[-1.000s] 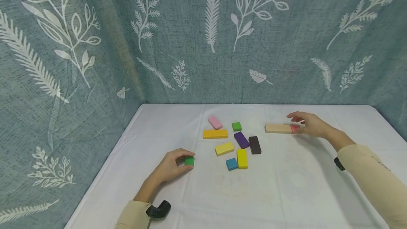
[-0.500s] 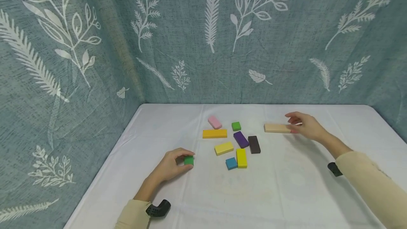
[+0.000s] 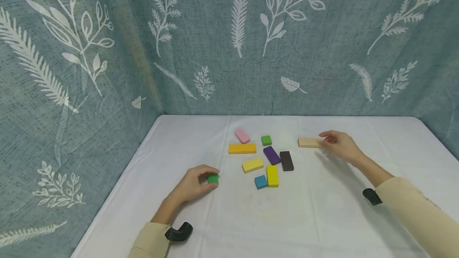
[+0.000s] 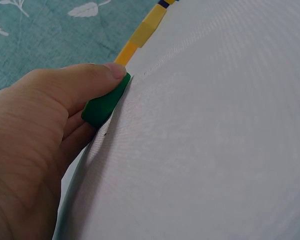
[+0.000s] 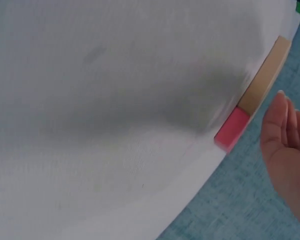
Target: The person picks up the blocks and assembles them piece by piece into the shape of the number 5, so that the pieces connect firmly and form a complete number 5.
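Note:
My left hand [image 3: 191, 184] pinches a green block [image 3: 213, 178] between thumb and fingers on the white cloth, left of the scattered blocks. The left wrist view shows that green block [image 4: 106, 106] against the cloth. Farther back on the right, my right hand [image 3: 340, 146] is over the right end of a tan block [image 3: 308, 142]. A red block [image 5: 232, 128] lies end to end with the tan block [image 5: 266, 77]; the hand hides it in the head view. In the right wrist view the fingers look loosely bent, with a gap between them and both blocks.
Mid-table lie pink [image 3: 242, 135], small green [image 3: 266, 140], orange [image 3: 242, 149], purple [image 3: 271, 155], dark brown [image 3: 286, 161], pale yellow [image 3: 252, 165], bright yellow [image 3: 272, 176] and blue [image 3: 261, 182] blocks. A patterned teal curtain [image 3: 215, 51] hangs behind and to the left.
My right hand has shifted left along the tan block, covering the red block and more of the tan one's right end. My left hand has kept its hold on the green block.

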Demonstrator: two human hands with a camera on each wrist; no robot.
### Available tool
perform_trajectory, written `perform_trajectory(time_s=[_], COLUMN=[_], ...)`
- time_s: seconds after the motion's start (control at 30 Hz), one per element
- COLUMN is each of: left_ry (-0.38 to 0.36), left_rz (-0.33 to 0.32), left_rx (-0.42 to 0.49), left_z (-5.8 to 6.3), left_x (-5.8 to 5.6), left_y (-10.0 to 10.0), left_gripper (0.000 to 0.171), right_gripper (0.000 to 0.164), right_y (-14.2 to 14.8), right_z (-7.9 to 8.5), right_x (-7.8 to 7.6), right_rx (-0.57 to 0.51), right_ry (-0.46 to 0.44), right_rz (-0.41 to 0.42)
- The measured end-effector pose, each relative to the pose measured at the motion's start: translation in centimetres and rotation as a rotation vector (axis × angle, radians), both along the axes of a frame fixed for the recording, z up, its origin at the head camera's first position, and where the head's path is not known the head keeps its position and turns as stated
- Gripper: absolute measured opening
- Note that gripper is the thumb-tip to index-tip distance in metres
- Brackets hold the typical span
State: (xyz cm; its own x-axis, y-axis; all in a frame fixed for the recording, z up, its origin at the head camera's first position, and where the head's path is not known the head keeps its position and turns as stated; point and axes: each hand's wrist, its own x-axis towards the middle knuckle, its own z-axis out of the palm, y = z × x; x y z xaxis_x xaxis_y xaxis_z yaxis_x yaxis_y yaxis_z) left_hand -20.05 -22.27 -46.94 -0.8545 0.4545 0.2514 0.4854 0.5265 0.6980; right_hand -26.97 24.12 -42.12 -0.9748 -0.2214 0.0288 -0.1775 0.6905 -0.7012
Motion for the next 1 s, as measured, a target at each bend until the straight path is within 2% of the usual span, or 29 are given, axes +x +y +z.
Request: perform_trajectory(time_s=[0.27,0.57,0.67,0.8,1.0], left_ry=[0.011,0.025,0.046,0.081,0.050], left_rz=[-0.007,-0.009,-0.015,-0.021,-0.010], left_rx=[0.000,0.005,0.012,0.020,0.013], left_z=[0.0,-0.3,-0.3,-0.4,-0.2], left_x=[-0.1,-0.1,-0.1,-0.1,0.0], left_y=[0.1,0.0,0.0,0.0,0.1], left_gripper=[0.035,0.035,0.035,0.034,0.034], right_gripper=[0.046,0.047,0.051,0.054,0.056], right_y=[-1.9,-4.2,-5.1,-6.4,-8.4], right_z=[0.3,-0.8,-1.2,-1.5,-1.6], right_x=[1.0,2.1,2.4,3.0,3.9], right_rx=[-0.143,-0.226,-0.251,-0.239,-0.202], right_ry=[-0.194,-0.278,-0.285,-0.249,-0.213], right_rz=[-0.093,-0.087,-0.099,-0.120,-0.168])
